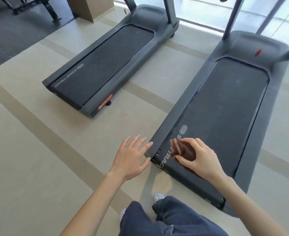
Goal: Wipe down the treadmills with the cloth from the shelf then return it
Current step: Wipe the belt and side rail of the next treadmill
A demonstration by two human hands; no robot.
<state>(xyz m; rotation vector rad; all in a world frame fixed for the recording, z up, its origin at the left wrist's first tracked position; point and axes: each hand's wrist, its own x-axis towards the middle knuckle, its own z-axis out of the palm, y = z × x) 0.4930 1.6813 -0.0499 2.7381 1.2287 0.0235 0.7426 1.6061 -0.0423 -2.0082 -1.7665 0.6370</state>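
Note:
Two dark grey treadmills stand side by side on the beige floor. The near treadmill (225, 106) runs from lower centre to upper right; the far treadmill (104, 62) lies to its left. My right hand (201, 157) grips a folded brown cloth (184, 149) over the rear left corner of the near treadmill's belt, by the white brand lettering. My left hand (131, 155) hovers with fingers spread just left of that corner, fingertips close to the side rail. Whether the cloth touches the belt I cannot tell.
A beige floor strip (149, 77) separates the two machines. Upright handrail posts (232, 16) rise at the far ends before bright windows. A tan pillar (91, 7) and black gym equipment (38, 5) stand at top left. My legs and shoes (159, 197) are below.

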